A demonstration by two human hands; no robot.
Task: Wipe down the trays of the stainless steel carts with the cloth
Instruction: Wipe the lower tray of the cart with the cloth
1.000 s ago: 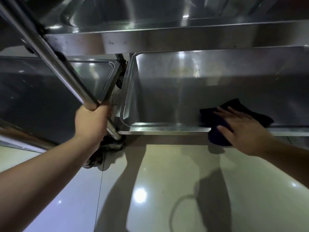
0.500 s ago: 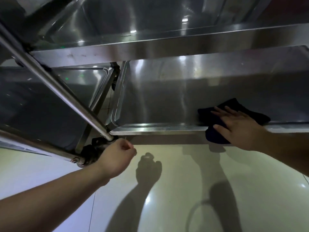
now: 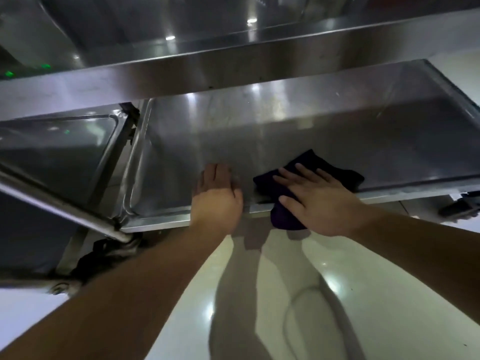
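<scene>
This is looking like a commercial kitchen or catering back room: stainless steel carts [image 3: 78,209] with deep pressed trays [image 3: 298,141] are standing side by side on castors [image 3: 109,253], and overhead lights are gleaming off a glossy pale tiled floor [image 3: 324,294].

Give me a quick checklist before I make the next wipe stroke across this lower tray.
1. Dark cloth under the right hand: ok, palm flat on it.
2. Cloth fully on the lower tray: not ok, one corner hangs over the front rim.
3. Left hand bracing: ok, resting on the rim beside the cloth.
4. Tray surface ahead free of objects: ok.
5. Remaining dirt: cannot tell, reflections hide it.
</scene>
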